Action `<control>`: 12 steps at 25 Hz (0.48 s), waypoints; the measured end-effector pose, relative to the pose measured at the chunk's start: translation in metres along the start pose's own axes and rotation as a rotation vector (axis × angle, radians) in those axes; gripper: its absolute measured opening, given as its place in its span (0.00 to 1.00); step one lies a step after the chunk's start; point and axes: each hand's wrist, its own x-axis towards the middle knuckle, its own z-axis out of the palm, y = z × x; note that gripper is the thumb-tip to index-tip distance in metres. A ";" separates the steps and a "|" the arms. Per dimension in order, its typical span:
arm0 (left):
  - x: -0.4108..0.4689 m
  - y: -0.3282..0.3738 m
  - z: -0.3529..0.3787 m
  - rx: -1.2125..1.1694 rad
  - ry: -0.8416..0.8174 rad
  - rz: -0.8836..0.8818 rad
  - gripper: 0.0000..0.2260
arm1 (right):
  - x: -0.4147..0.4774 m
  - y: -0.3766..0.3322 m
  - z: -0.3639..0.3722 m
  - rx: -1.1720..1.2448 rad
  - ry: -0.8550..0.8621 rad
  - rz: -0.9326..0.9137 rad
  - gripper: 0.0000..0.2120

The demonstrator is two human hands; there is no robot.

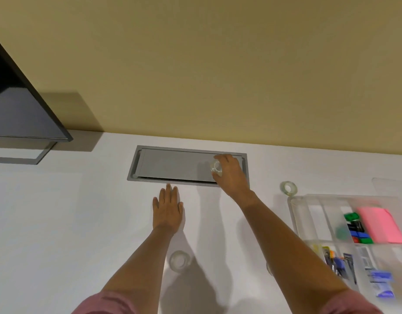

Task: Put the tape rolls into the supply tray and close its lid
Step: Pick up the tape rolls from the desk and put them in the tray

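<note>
My right hand point(229, 173) is over the grey cable hatch at the back of the white desk, shut on a clear tape roll point(216, 167). My left hand point(168, 208) lies flat on the desk, fingers together, holding nothing. A second clear tape roll point(288, 188) stands just beyond the far left corner of the clear supply tray point(294, 214). A third clear roll point(179, 260) lies on the desk between my forearms. The tray's compartments hold coloured clips, a pink pad and pens. Its transparent lid point(390, 185) stands open behind it.
The grey cable hatch point(173, 165) is set flush into the desk near the yellow wall. A dark monitor point(19, 105) on a stand hangs over the far left of the desk. Part of a clear object point(268, 268) peeks from behind my right forearm.
</note>
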 end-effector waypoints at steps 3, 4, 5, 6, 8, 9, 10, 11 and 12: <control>-0.011 0.029 0.003 0.011 -0.028 0.018 0.24 | -0.021 0.031 -0.031 -0.020 0.028 0.030 0.23; -0.016 0.041 0.006 0.011 -0.038 0.023 0.25 | -0.029 0.045 -0.042 -0.030 0.038 0.045 0.23; -0.021 0.053 0.009 0.008 -0.045 0.028 0.25 | -0.037 0.058 -0.052 -0.035 0.046 0.063 0.23; -0.026 0.064 0.013 0.008 -0.047 0.032 0.25 | -0.044 0.071 -0.061 -0.034 0.051 0.084 0.23; -0.036 0.089 0.022 0.016 -0.038 0.045 0.25 | -0.061 0.098 -0.078 -0.024 0.066 0.124 0.23; -0.042 0.104 0.026 0.017 -0.038 0.051 0.25 | -0.070 0.113 -0.085 -0.015 0.079 0.141 0.23; -0.046 0.118 0.030 0.016 -0.039 0.057 0.25 | -0.078 0.127 -0.092 -0.005 0.093 0.158 0.23; -0.051 0.131 0.034 0.016 -0.039 0.064 0.25 | -0.086 0.141 -0.098 0.006 0.107 0.174 0.23; -0.055 0.144 0.039 0.015 -0.037 0.072 0.25 | -0.094 0.154 -0.103 0.015 0.118 0.190 0.23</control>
